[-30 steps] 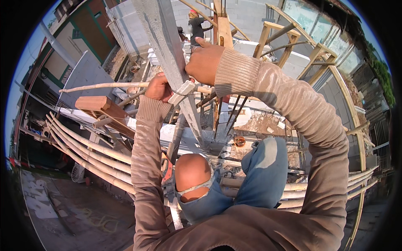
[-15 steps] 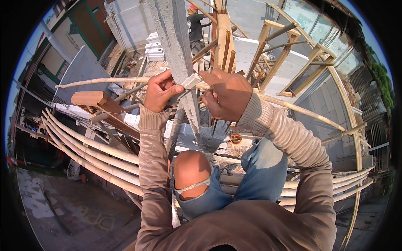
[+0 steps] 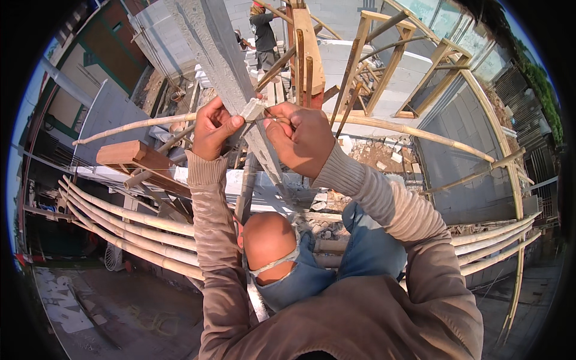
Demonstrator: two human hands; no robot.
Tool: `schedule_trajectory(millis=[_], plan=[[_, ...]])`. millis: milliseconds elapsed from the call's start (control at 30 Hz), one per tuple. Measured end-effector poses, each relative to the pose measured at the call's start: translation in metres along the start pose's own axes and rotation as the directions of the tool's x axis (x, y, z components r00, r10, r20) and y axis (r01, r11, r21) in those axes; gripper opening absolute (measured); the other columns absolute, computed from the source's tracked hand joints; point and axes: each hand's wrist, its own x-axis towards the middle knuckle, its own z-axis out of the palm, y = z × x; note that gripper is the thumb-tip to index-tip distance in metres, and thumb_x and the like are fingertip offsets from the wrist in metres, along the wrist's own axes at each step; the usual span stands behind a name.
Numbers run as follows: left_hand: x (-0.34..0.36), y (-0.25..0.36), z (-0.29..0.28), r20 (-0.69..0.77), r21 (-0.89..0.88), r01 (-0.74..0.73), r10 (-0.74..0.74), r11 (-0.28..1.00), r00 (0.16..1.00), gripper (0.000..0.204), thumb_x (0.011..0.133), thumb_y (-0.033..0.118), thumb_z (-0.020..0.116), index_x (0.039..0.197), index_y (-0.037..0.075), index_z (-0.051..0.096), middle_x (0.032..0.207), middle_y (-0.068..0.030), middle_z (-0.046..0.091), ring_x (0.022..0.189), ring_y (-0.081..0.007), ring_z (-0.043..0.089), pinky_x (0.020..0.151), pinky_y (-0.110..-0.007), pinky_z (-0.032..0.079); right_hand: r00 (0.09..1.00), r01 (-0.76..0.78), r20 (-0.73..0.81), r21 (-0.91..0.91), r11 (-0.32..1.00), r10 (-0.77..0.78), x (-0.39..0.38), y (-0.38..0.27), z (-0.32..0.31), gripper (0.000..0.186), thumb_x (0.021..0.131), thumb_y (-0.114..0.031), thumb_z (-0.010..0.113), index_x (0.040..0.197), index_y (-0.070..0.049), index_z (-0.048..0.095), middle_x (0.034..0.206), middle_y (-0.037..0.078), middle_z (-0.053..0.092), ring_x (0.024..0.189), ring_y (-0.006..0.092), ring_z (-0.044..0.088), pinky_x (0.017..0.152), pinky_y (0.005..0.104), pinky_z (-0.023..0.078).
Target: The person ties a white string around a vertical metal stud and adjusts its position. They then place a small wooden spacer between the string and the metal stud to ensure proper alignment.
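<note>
My left hand (image 3: 211, 127) pinches a small pale grey-white block (image 3: 253, 110) between thumb and fingers, in front of a long grey concrete post (image 3: 225, 66) that slants down from the upper left. Close against the block's right end is my right hand (image 3: 303, 138), its fingers curled and thumb pressed in. A thin dark strand seems to show at those fingertips, too small to name for certain. Both hands are raised above my bent knees, at the post's narrow side.
Bamboo poles (image 3: 135, 225) run across at both sides of me. A wooden beam end (image 3: 126, 154) juts out at left. Upright rusty bars (image 3: 300, 66) and wooden frames (image 3: 393, 66) stand ahead. Rubble (image 3: 384, 157) lies below. Another person (image 3: 262, 33) stands at the far side.
The view has shifted, so post and frames sit further left. My right hand has turned, its fingertips now lower and closed beside the block. The left hand keeps its pinch.
</note>
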Motion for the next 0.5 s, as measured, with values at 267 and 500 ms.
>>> schedule_trajectory(millis=[267,500], plan=[[-0.002,0.004,0.007,-0.012,0.019,-0.027,0.027,0.999,1.000,0.054,0.083,0.019,0.070,0.124,-0.009,0.049,0.122,-0.0231,0.058,0.114,-0.0289,0.058,0.102,-0.041,0.043,0.944,0.254,-0.095,-0.400,0.881,-0.315,-0.008,0.000,0.011,0.029,0.085,-0.024,0.070,0.096,0.001,0.060,0.072,0.015,0.060,0.058,0.0297,0.061,0.049,0.0387,0.046],[-0.004,0.000,-0.003,-0.019,0.022,0.000,0.001,1.000,1.000,0.052,0.082,0.014,0.071,0.123,-0.010,0.049,0.120,-0.0226,0.060,0.112,-0.0305,0.060,0.101,-0.042,0.044,0.978,0.138,-0.106,-0.324,0.936,-0.181,-0.008,-0.011,0.013,0.021,0.090,-0.015,0.064,0.099,0.004,0.061,0.067,0.013,0.061,0.056,0.0243,0.061,0.050,0.0346,0.047]])
